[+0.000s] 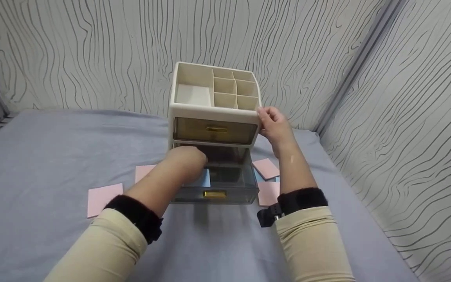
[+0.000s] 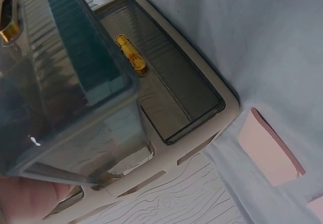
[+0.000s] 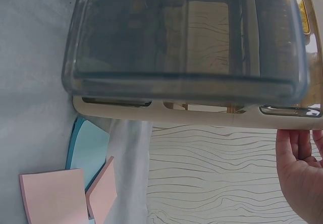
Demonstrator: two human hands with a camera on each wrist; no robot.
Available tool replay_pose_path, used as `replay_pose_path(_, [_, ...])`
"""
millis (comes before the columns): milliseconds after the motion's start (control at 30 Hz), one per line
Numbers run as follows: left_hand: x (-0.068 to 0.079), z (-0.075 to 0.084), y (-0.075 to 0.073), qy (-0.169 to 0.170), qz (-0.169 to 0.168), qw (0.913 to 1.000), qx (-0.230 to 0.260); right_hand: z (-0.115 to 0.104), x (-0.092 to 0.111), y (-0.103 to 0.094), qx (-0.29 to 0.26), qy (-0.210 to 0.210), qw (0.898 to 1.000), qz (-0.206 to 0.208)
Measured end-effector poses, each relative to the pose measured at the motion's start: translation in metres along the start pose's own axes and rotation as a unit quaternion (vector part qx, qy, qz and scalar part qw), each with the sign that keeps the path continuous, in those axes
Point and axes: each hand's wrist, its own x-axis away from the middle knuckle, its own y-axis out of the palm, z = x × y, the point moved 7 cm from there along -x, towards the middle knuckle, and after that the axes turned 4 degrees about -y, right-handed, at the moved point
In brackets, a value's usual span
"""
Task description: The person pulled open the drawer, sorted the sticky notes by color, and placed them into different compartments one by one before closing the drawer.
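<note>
A cream desk organizer [image 1: 213,107] stands with its lower smoky, see-through drawer [image 1: 235,194] pulled out. Inside that drawer lies a blue note pad [image 1: 203,178]. My left hand [image 1: 184,161] reaches down into the drawer beside the blue pad, its fingertips hidden from the head view. Only part of the left hand [image 2: 33,199] appears in the left wrist view, past the drawer wall. My right hand [image 1: 276,127] holds the organizer's right side near its top front corner; in the right wrist view its fingers [image 3: 287,146] touch the side edge.
Pink note pads [image 1: 104,199] lie on the grey cloth to the left. More pink pads [image 1: 266,168] rest with blue ones [image 3: 90,146] at the right. The upper drawer [image 1: 215,130] is closed. A wood-line patterned wall [image 1: 112,51] stands behind.
</note>
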Motion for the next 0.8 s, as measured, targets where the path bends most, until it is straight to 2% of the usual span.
replay_pose_path(200, [0.003,0.001,-0.001,0.008,0.002,1.0000,-0.003,0.000,0.000,0.000,-0.005,-0.005,1.000,0.000])
replay_pose_path(333, [0.006,0.001,-0.007,0.021,0.012,0.9995,0.022,0.000,0.000,0.000,-0.004,-0.003,1.000,0.001])
replay_pose_path(400, [0.007,0.000,-0.015,0.031,0.040,0.9979,0.040,0.000,0.000,0.000,-0.003,-0.005,1.000,0.000])
replay_pose_path(500, [0.010,-0.001,-0.033,0.043,0.118,0.9894,0.072,0.000,0.000,0.000,-0.010,-0.007,1.000,-0.001])
replay_pose_path(567, [0.012,-0.004,-0.047,0.038,0.186,0.9756,0.111,0.001,0.000,-0.001,-0.008,-0.005,1.000,-0.002])
replay_pose_path(633, [0.017,-0.010,-0.062,0.030,0.259,0.9531,0.153,0.002,0.000,-0.001,-0.008,-0.002,1.000,-0.002])
replay_pose_path(733, [0.026,-0.025,-0.083,0.003,0.366,0.9056,0.214,0.002,0.000,0.000,-0.005,-0.002,1.000,-0.004])
replay_pose_path(800, [0.032,-0.036,-0.094,-0.022,0.416,0.8751,0.246,0.001,0.000,0.000,-0.009,-0.005,1.000,-0.005])
